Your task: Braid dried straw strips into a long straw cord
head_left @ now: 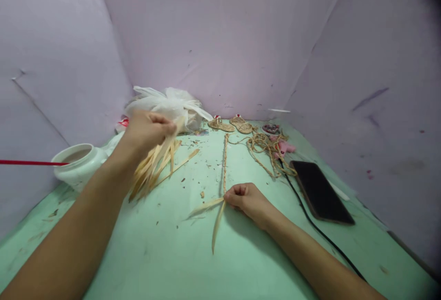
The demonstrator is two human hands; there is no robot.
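Observation:
My left hand (146, 131) is raised over the green table (172, 254) and is closed on a bundle of pale straw strips (153, 166) that fan down to the tabletop. My right hand (248, 199) rests on the table, pinching the near end of a thin straw braid (225, 162) that runs away toward the back. Two loose straw ends (215, 219) splay out from that pinch toward me.
A white plastic bag (168, 104) lies at the back. A white ceramic pot (77, 162) with a red stick stands at left. Two tiny woven sandals (230, 124), a coil of straw cord (265, 148), a pink object and a dark phone (320, 192) with a black cable lie at right. Lilac walls enclose the table.

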